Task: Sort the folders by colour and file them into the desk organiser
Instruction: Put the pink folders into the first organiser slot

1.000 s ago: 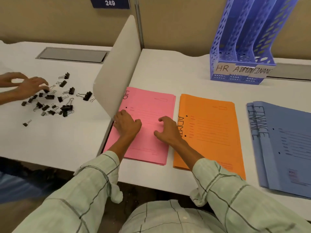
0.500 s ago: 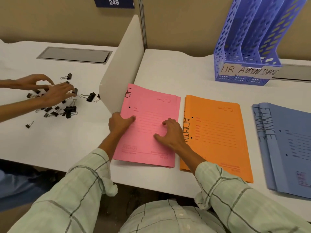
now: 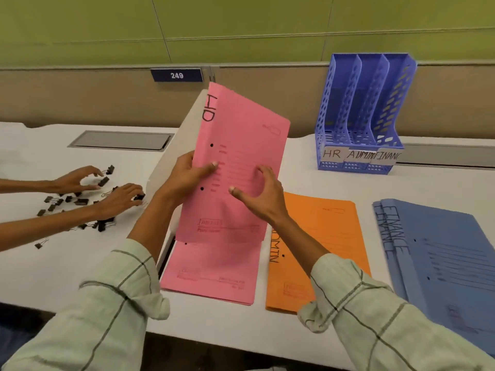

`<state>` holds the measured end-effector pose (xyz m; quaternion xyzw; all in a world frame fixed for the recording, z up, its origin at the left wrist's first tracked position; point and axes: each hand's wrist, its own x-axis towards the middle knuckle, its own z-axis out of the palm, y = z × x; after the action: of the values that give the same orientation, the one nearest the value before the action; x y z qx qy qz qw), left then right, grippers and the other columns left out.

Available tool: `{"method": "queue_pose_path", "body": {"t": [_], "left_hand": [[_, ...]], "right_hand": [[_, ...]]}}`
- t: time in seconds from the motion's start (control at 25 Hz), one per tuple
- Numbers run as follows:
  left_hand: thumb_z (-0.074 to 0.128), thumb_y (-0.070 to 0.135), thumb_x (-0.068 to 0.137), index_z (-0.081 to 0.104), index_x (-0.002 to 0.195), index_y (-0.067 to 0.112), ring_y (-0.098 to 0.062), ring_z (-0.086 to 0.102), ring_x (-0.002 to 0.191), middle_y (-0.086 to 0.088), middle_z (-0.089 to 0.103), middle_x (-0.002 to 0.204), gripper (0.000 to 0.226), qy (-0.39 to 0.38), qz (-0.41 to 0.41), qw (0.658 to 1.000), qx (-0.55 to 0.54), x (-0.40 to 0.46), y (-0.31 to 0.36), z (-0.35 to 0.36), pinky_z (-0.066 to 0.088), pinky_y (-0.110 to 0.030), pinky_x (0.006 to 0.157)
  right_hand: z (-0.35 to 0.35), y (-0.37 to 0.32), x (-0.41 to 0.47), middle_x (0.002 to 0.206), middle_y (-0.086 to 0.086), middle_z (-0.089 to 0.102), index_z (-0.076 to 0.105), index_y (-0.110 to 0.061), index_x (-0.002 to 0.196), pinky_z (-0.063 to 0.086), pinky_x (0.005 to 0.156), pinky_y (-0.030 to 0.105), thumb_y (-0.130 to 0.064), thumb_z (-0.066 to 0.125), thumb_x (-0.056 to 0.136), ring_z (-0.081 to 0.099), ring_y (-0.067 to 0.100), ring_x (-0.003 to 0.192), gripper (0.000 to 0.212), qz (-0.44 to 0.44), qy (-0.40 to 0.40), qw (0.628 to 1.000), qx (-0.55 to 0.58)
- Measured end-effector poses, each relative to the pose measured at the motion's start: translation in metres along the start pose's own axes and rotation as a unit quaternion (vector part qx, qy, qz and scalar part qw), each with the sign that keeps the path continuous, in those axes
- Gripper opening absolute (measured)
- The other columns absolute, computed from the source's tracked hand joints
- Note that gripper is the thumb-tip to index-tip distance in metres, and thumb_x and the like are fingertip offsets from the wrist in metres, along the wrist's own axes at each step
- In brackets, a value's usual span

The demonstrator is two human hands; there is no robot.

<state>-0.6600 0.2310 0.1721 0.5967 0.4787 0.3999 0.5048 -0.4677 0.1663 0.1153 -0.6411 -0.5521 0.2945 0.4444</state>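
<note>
A pink folder marked HR [image 3: 241, 145] is lifted upright above the desk. My left hand [image 3: 184, 178] grips its left edge, thumb on the front. My right hand [image 3: 259, 194] lies against its front lower right with fingers spread; whether it grips the edge is unclear. More pink folders [image 3: 214, 271] stay flat on the desk beneath. An orange ADMIN folder [image 3: 321, 236] lies to the right, then blue FINANCE folders [image 3: 442, 258]. The blue desk organiser [image 3: 359, 116] stands at the back right, its three slots labelled HR, ADMIN, FINANCE, all empty.
A white divider panel [image 3: 171, 167] stands at the left of the pink pile. Beyond it another person's hands [image 3: 117, 199] handle several black binder clips [image 3: 80, 202]. A grey cable hatch [image 3: 120, 140] sits at the back left. The desk's front edge [image 3: 214, 341] is near my sleeves.
The top pink HR folder went from lying flat under both hands to held upright above the pile. The camera view tilted up. The other person's hands shifted among the clips.
</note>
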Motion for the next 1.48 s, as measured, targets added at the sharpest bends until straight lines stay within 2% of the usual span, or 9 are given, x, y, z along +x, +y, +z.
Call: {"method": "queue_pose_path", "body": {"t": [0.12, 0.16, 0.24, 0.32, 0.48, 0.64, 0.76, 0.96, 1.48], "left_hand": [[0.075, 0.023, 0.083, 0.064, 0.117, 0.017, -0.026, 0.073, 0.096, -0.005, 0.074, 0.108, 0.036, -0.047, 0.061, 0.995, -0.064, 0.012, 0.042, 0.053, 0.061, -0.035, 0.072], [0.076, 0.026, 0.079, 0.064, 0.118, 0.019, -0.026, 0.072, 0.098, -0.006, 0.073, 0.111, 0.041, -0.064, 0.073, 0.992, -0.076, 0.016, 0.053, 0.073, 0.061, -0.035, 0.074], [0.079, 0.028, 0.074, 0.061, 0.122, 0.016, -0.025, 0.071, 0.101, -0.004, 0.072, 0.112, 0.052, -0.092, 0.087, 0.988, -0.088, 0.026, 0.071, 0.111, 0.061, -0.035, 0.076], [0.080, 0.021, 0.075, 0.056, 0.129, 0.011, -0.024, 0.071, 0.102, -0.002, 0.073, 0.110, 0.060, -0.116, 0.090, 0.984, -0.101, 0.039, 0.085, 0.147, 0.060, -0.034, 0.077], [0.079, 0.012, 0.077, 0.049, 0.133, 0.019, -0.017, 0.072, 0.098, 0.004, 0.072, 0.106, 0.064, -0.162, 0.107, 0.977, -0.089, 0.067, 0.111, 0.199, 0.061, -0.037, 0.080], [0.076, 0.002, 0.079, 0.052, 0.134, 0.006, -0.020, 0.070, 0.094, -0.005, 0.070, 0.105, 0.060, -0.185, 0.142, 0.971, -0.054, 0.109, 0.131, 0.239, 0.061, -0.039, 0.080], [0.072, -0.009, 0.079, 0.047, 0.138, 0.002, -0.016, 0.070, 0.093, -0.008, 0.068, 0.109, 0.065, -0.182, 0.159, 0.969, -0.047, 0.145, 0.138, 0.266, 0.059, -0.028, 0.074], [0.068, -0.014, 0.080, 0.043, 0.141, 0.001, -0.017, 0.069, 0.095, -0.009, 0.066, 0.112, 0.067, -0.159, 0.165, 0.973, -0.035, 0.204, 0.128, 0.301, 0.058, -0.027, 0.078], [0.067, -0.005, 0.085, 0.043, 0.142, 0.006, -0.022, 0.066, 0.110, -0.009, 0.064, 0.123, 0.063, -0.133, 0.131, 0.982, -0.001, 0.263, 0.081, 0.341, 0.058, -0.029, 0.087]], "right_hand": [[-0.060, -0.029, 0.027, 0.147, -0.003, 0.040, 0.033, -0.020, 0.147, 0.036, 0.105, 0.025, -0.063, 0.083, 0.059, 0.040, 0.009, 0.126, 0.110, -0.080, 0.011, 0.997, 0.006], [-0.079, -0.034, 0.035, 0.151, -0.002, 0.037, 0.027, -0.019, 0.151, 0.035, 0.107, 0.025, -0.061, 0.085, 0.057, 0.039, 0.009, 0.129, 0.118, -0.097, -0.004, 0.995, -0.001], [-0.119, -0.040, 0.052, 0.162, -0.001, 0.021, 0.011, -0.019, 0.156, 0.032, 0.117, 0.039, -0.054, 0.090, 0.055, 0.027, 0.018, 0.146, 0.133, -0.109, -0.048, 0.993, -0.027], [-0.159, -0.040, 0.068, 0.165, 0.001, 0.014, 0.002, -0.023, 0.158, 0.034, 0.116, 0.051, -0.045, 0.093, 0.055, 0.020, 0.023, 0.150, 0.139, -0.116, -0.079, 0.989, -0.052], [-0.225, -0.039, 0.099, 0.164, 0.002, 0.016, -0.005, -0.030, 0.156, 0.040, 0.111, 0.053, -0.036, 0.093, 0.055, 0.025, 0.025, 0.148, 0.141, -0.141, -0.101, 0.982, -0.068], [-0.267, -0.034, 0.135, 0.161, 0.005, 0.022, -0.009, -0.024, 0.156, 0.053, 0.098, 0.047, -0.018, 0.094, 0.060, 0.031, 0.020, 0.145, 0.141, -0.171, -0.091, 0.978, -0.076], [-0.283, -0.022, 0.169, 0.158, 0.008, 0.029, -0.011, -0.017, 0.156, 0.056, 0.092, 0.046, -0.007, 0.091, 0.061, 0.040, 0.020, 0.140, 0.140, -0.181, -0.074, 0.977, -0.085], [-0.293, 0.008, 0.225, 0.159, 0.011, 0.025, -0.012, -0.010, 0.155, 0.055, 0.096, 0.042, -0.006, 0.089, 0.062, 0.047, 0.023, 0.135, 0.138, -0.193, -0.060, 0.973, -0.109], [-0.288, 0.082, 0.289, 0.164, 0.009, 0.005, -0.013, -0.012, 0.155, 0.039, 0.113, 0.043, -0.025, 0.091, 0.063, 0.022, 0.027, 0.149, 0.140, -0.168, -0.062, 0.970, -0.163]]}}
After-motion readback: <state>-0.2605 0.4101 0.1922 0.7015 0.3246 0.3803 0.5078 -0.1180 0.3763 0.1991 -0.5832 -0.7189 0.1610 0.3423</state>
